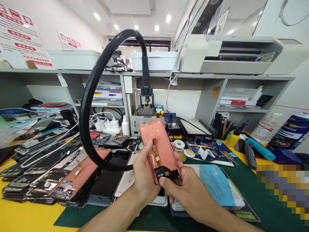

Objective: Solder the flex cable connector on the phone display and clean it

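A phone screen assembly (165,146) with a copper-pink back is held up in front of me, tilted. An orange-brown flex cable (155,153) runs down its back to a black strip at the lower end. My left hand (145,170) wraps round its left side, thumb on the back and fingertips showing at the right edge. With thumb and fingers, my right hand (185,190) grips the lower right corner by the black strip. Under the hands, a white phone (158,200) is partly hidden.
Stacked phone screens (89,167) cover the left bench. A thick black hose (84,106) arches from a hot-air station (145,124) across the left. Right of the hands lies a blue-and-white box (217,187); beyond are a solder spool (179,145), a heating plate (195,129) and bottles (267,127).
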Action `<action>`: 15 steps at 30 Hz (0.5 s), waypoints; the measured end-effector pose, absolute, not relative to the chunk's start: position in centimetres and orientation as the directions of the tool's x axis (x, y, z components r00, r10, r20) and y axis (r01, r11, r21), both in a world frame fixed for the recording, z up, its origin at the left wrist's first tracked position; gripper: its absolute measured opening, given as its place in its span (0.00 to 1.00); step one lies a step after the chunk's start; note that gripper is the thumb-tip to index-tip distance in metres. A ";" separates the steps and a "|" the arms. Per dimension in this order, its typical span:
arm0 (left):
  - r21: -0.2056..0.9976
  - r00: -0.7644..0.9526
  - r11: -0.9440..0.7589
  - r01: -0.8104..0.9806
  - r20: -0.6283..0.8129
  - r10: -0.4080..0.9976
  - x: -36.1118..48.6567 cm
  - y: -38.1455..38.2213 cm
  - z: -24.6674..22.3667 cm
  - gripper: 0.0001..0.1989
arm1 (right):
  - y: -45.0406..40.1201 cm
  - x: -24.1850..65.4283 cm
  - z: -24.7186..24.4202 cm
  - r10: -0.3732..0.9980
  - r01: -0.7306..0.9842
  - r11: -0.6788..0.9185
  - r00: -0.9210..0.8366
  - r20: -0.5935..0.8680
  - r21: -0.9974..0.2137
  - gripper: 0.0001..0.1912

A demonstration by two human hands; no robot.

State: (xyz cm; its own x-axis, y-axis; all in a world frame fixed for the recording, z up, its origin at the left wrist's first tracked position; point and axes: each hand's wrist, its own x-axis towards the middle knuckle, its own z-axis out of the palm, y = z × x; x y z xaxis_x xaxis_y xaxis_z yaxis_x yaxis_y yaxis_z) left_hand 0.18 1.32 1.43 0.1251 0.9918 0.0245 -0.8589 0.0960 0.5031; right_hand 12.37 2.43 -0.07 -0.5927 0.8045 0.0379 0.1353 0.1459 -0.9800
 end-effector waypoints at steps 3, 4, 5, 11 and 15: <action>0.512 0.123 0.094 -0.854 0.023 0.992 0.1 1.4 1.5 0.27 | 2.4 12.4 -0.5 0.810 0.169 0.136 -0.586 0.011 -0.976 0.06; 0.512 0.122 0.092 -0.854 0.026 0.992 0.1 1.4 1.5 0.27 | 2.4 12.5 -0.7 0.809 0.182 0.138 -0.588 0.004 -0.974 0.07; 0.513 0.124 0.092 -0.854 0.027 0.992 0.1 1.4 1.5 0.27 | 2.5 12.5 -1.0 0.808 0.194 0.139 -0.589 -0.002 -0.971 0.09; 0.501 0.138 0.094 -0.860 0.050 0.989 0.0 1.3 1.5 0.28 | 2.5 12.9 -1.1 0.811 0.230 0.124 -0.584 -0.034 -0.965 0.16; 0.468 0.122 0.091 -0.879 0.036 0.992 -0.1 1.4 1.4 0.27 | 2.5 13.2 -0.6 0.797 0.231 0.121 -0.603 -0.044 -0.965 0.20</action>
